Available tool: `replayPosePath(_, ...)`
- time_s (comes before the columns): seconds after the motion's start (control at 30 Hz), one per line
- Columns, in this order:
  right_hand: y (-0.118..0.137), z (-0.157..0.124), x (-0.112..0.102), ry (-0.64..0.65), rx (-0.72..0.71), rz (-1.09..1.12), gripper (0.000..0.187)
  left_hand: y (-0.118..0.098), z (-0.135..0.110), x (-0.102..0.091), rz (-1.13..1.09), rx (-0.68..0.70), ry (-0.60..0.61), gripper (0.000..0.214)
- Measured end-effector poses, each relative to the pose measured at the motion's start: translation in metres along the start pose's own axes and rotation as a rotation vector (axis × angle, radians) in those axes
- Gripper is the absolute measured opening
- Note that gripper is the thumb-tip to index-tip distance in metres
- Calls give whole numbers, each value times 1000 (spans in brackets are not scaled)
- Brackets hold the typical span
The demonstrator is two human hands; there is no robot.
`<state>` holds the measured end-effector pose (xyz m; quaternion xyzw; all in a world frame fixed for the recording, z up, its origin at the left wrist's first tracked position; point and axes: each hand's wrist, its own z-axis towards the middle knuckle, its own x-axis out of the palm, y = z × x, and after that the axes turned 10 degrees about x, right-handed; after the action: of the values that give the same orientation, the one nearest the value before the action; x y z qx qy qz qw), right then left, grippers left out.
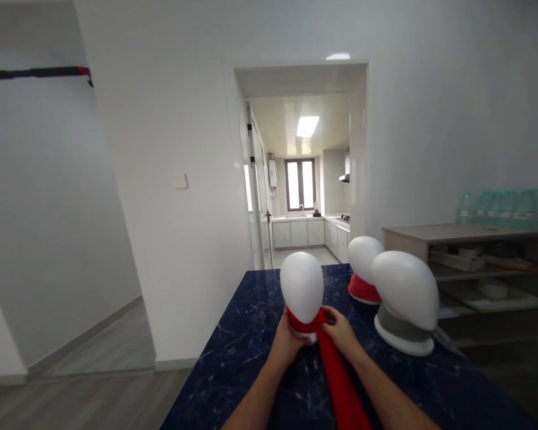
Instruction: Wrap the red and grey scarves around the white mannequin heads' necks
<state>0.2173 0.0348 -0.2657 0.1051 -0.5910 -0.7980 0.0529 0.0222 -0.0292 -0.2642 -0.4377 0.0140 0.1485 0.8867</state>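
Observation:
A white faceless mannequin head [302, 285] stands upright on the dark blue marbled table [233, 358] in front of me. Around its neck goes a red scarf [334, 376], with a long end hanging toward me. My left hand [289, 343] is closed round the left side of the wrapped neck, its thumb across the front near the base and its other fingertips hidden. On the right side of the neck, my right hand [341, 334] pinches the scarf where the loose end leaves the wrap.
To the right stand a mannequin head with red cloth [364, 289] round its neck and a nearer one with a grey scarf [401, 325]. Beyond them is a shelf unit [412, 234] with several plastic bottles [511, 206] on top. A doorway behind the table opens into a kitchen.

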Motion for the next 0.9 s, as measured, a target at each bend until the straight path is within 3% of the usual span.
replayPosePath(0.13,1,-4,-2,-21,-20,-79,46,-8,-1,-1,28,-9,7,117)
replayPosePath(0.33,0,-8,-1,-49,-59,-171,16,-7,-2,-2,20,-19,4,117)
replayPosePath(0.63,8,-14,2,-101,-87,-226,13,-2,-3,-4,104,-62,3,120)
replayPosePath(0.77,12,-15,3,-67,-74,-223,11,-6,-4,-4,114,-74,11,123)
replayPosePath(0.9,19,-23,3,70,-31,-186,12,-10,-5,-4,108,-73,20,122)
